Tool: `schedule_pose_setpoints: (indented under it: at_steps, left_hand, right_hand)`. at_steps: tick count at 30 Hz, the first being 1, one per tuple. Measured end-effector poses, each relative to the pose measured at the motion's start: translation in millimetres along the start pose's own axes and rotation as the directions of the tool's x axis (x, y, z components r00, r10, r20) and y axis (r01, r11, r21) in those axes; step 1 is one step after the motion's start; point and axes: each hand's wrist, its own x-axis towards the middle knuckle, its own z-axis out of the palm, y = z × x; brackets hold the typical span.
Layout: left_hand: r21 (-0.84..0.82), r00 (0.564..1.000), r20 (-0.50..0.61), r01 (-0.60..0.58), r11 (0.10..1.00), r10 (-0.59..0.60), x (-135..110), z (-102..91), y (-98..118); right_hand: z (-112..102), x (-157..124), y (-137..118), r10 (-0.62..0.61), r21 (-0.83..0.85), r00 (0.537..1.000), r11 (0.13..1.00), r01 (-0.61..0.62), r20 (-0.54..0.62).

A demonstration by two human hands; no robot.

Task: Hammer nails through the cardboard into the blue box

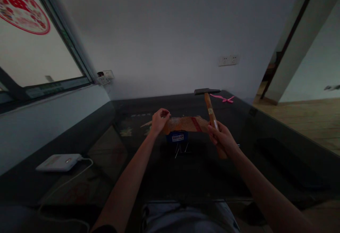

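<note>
Head view: right hand (223, 137) grips a hammer (210, 109), probably rigid and head-heavy, best held by its handle (214, 120); left hand (159, 120) curls by the board (183, 123), grip unclear.

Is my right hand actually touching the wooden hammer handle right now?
Touching. The head view shows the right hand closed around the wooden hammer handle, which sticks out both above and below the grip.
</note>
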Motion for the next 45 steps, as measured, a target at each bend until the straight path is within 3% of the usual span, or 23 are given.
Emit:
schedule_pose_setpoints:
  at_steps: [6,18,23,28,34,39,45]
  left_hand:
    - [-0.030,0.996,0.083,0.028,0.999,-0.025,-3,0.4,0]
    - [0.095,0.991,0.133,-0.012,0.995,-0.001,-6,-5.5,2]
    - [0.116,0.991,0.134,-0.005,0.993,-0.011,-8,-5.5,0]
    - [0.141,0.988,0.149,0.018,0.990,-0.039,-9,-4.5,-1]
    - [0.165,0.986,0.155,0.027,0.986,-0.053,-10,-4.2,-2]
    - [0.171,0.985,0.149,0.066,0.983,-0.092,-10,-5.0,-2]
    - [0.171,0.984,0.147,0.073,0.982,-0.099,-9,-4.5,-6]
  right_hand:
    - [1,0,4,0.014,-0.018,1.000,1.000,-0.014,0.027]
    - [2,0,5,0.012,-0.094,0.999,0.996,-0.009,0.030]
    - [4,1,2,-0.002,-0.217,0.999,0.976,0.012,0.046]
    - [4,13,-27,0.059,-0.453,0.991,0.892,0.003,0.122]
    - [13,29,-67,0.103,-0.622,0.949,0.775,0.112,0.298]
    - [25,30,-80,0.123,-0.705,0.946,0.696,0.134,0.300]
    - [21,24,-83,0.073,-0.740,0.957,0.651,0.169,0.282]
